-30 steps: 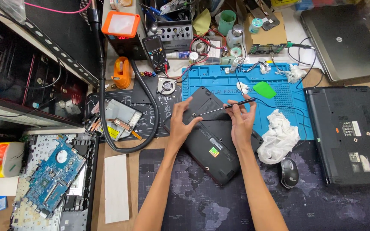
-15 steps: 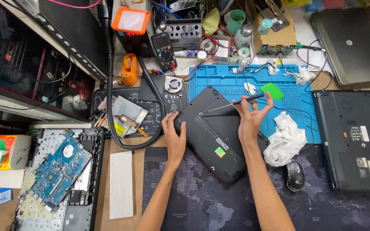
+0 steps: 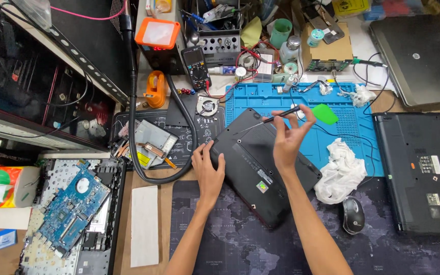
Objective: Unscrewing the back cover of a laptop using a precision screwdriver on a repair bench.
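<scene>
A black laptop (image 3: 260, 168) lies upside down and slanted across the blue work mat (image 3: 355, 130) and the dark desk mat. My left hand (image 3: 207, 170) rests flat on the laptop's left edge, fingers spread. My right hand (image 3: 289, 135) is raised over the laptop's upper right part and pinches a thin black screwdriver (image 3: 273, 117) held nearly level, its tip pointing left toward the laptop's top corner.
A crumpled white cloth (image 3: 339, 170) and a black mouse (image 3: 353, 215) lie right of the laptop. A second black laptop (image 3: 418, 170) is at the right, a grey one (image 3: 418, 48) above it. A blue circuit board (image 3: 70, 209), a multimeter (image 3: 197, 66) and a black hose (image 3: 133, 127) sit left.
My right hand has lifted the screwdriver off the laptop and raised it. My left hand has slid from the laptop's top down to its left edge.
</scene>
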